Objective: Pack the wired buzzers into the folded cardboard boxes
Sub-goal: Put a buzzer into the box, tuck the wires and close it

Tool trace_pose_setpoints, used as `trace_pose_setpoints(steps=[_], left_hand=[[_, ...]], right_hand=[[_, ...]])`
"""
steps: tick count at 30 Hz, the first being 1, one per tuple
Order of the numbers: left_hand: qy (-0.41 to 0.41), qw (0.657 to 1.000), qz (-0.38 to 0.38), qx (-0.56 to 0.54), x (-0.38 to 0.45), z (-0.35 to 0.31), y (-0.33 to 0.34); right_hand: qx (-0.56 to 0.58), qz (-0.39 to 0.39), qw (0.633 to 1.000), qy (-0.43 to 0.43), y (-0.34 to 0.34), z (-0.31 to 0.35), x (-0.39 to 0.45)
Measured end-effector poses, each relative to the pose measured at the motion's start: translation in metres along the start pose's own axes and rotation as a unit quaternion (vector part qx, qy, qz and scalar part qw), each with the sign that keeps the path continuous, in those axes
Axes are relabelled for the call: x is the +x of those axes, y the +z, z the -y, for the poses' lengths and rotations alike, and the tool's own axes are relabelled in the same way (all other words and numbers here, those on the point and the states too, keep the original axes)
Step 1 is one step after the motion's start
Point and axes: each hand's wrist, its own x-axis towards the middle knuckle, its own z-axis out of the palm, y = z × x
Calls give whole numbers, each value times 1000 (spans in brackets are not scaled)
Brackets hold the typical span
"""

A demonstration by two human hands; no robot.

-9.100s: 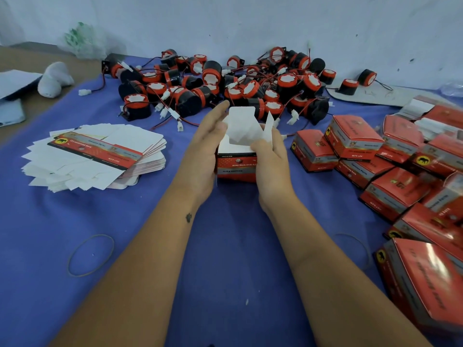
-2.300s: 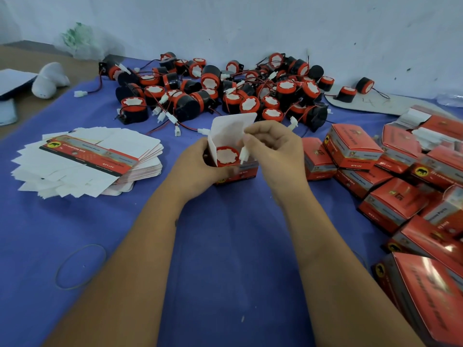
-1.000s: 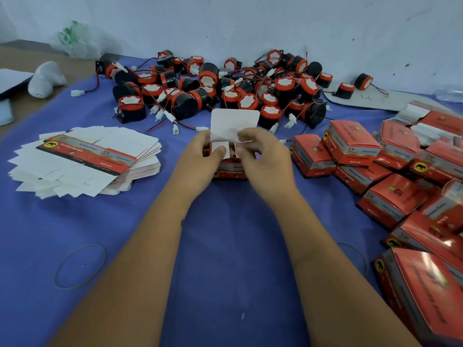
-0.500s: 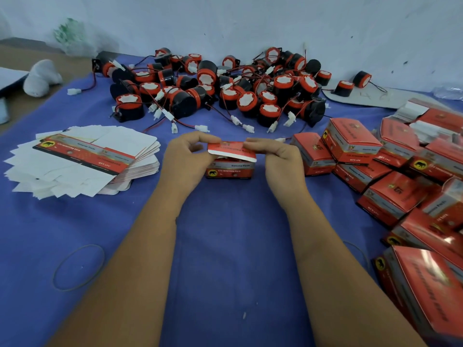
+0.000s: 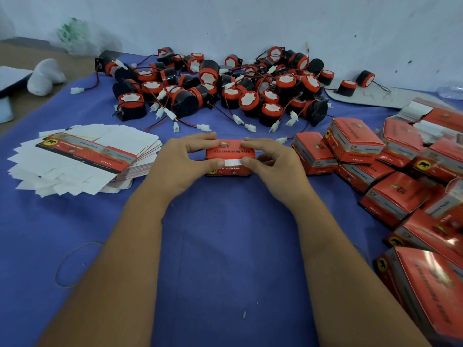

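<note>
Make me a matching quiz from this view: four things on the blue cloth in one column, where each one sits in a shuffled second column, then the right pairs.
Things:
1. flat box blanks
2. loose buzzers
3. packed boxes
4. box being closed

Places:
A. right side of the cloth
B. between both hands, centre
C. far side, by the wall
D. left side, in a fanned stack

Pairs: 1-D, 2-C, 3-A, 4-B

A blue cloth (image 5: 225, 246) covers the work surface, with brown tabletop (image 5: 30, 101) bare at far left. A thin rubber band (image 5: 72, 266) lies on the cloth near the left edge. A white lump (image 5: 43, 76) sits on the tabletop, and a green-printed plastic bag (image 5: 75, 36) rests against the pale wall (image 5: 250, 18).
</note>
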Motion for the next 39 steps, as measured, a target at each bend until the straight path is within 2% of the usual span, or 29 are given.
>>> trace_pose_setpoints(steps=[10, 15, 21, 24, 27, 32, 35, 39], left_hand=[[21, 997, -64, -48, -2, -6, 8], [19, 995, -58, -85, -3, -6, 9], [14, 994, -50, -99, -3, -5, 9], [25, 996, -60, -67, -4, -4, 10], [62, 996, -68, 13, -6, -3, 10], [152, 962, -129, 187, -6, -5, 14], [165, 947, -158, 226, -6, -6, 16], [158, 948, -158, 226, -7, -6, 18]], right_hand=[[5, -47, 999, -7, 5, 6, 1], [13, -60, 998, 0, 6, 8, 0], [-62, -110, 989, -80, 12, 12, 0], [-97, -116, 984, -96, 12, 11, 2], [-142, -128, 974, -125, 13, 11, 0], [-214, -144, 950, -178, 12, 12, -4], [-258, -133, 942, -169, 13, 12, -3], [-267, -142, 938, -171, 14, 12, -3]])
